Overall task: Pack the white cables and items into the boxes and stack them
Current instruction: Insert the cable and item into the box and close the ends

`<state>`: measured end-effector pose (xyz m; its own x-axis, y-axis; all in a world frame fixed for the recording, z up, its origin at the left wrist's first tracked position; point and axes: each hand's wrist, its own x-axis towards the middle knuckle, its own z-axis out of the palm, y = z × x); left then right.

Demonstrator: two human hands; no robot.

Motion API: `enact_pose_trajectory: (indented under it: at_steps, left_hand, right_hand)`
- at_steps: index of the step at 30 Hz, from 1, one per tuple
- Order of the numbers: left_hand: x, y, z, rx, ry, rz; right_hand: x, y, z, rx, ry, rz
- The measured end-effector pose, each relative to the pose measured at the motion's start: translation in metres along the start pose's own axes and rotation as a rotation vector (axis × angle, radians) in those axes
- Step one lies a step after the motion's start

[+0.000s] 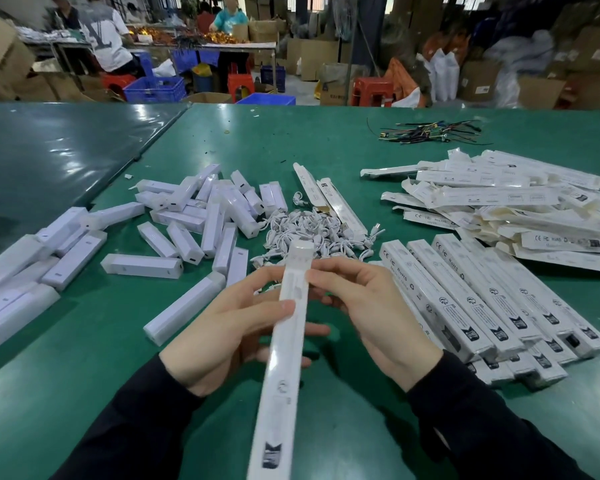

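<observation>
A long white box (284, 344) points away from me over the green table (326, 143). My left hand (229, 327) grips its middle from the left, thumb on top. My right hand (371, 313) pinches its upper part from the right. Beyond the box lies a heap of white cables (312, 230). White items (201, 209) in clear wrap are scattered to the left. Closed boxes (482, 306) lie side by side in layers at the right, and flat unfolded boxes (499, 199) pile up behind them.
Dark loose wires (430, 131) lie at the far right of the table. Two open boxes (329, 199) rest beside the cable heap. A darker table (49, 161) adjoins on the left. Behind are seated people, blue crates, red stools and cartons.
</observation>
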<state>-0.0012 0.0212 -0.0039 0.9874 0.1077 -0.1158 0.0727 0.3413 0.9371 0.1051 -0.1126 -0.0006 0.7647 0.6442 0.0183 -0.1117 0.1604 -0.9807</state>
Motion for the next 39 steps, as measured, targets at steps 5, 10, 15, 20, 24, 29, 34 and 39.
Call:
enact_pose_trajectory:
  at_steps: [5, 10, 15, 20, 24, 29, 34, 39]
  left_hand:
    - [0.001, 0.002, 0.004, 0.023, 0.088, 0.161]
    - [0.004, 0.005, 0.006, 0.093, 0.194, 0.320]
    - [0.005, -0.004, 0.009, 0.368, 0.283, 0.462]
    - [0.003, -0.008, 0.010, 0.497, 0.250, 0.453]
    - [0.000, -0.007, 0.009, 0.394, 0.096, 0.379]
    - [0.001, -0.009, 0.009, 0.441, 0.103, 0.348]
    - [0.003, -0.011, 0.010, 0.493, 0.105, 0.361]
    - [0.004, -0.011, 0.008, 0.446, 0.080, 0.319]
  right_hand:
    - [0.003, -0.007, 0.000, 0.294, -0.074, 0.127]
    - [0.005, -0.010, -0.002, 0.313, -0.095, 0.212]
    - [0.004, -0.017, -0.009, 0.230, -0.106, 0.189]
    - [0.005, -0.016, -0.010, 0.170, -0.102, 0.173]
    - [0.006, -0.014, -0.007, 0.186, -0.084, 0.182]
    - [0.005, -0.010, -0.007, 0.038, -0.030, 0.157]
    - [0.003, -0.011, -0.008, -0.041, -0.079, 0.128]
    - [0.004, -0.007, -0.009, -0.011, -0.136, 0.136]
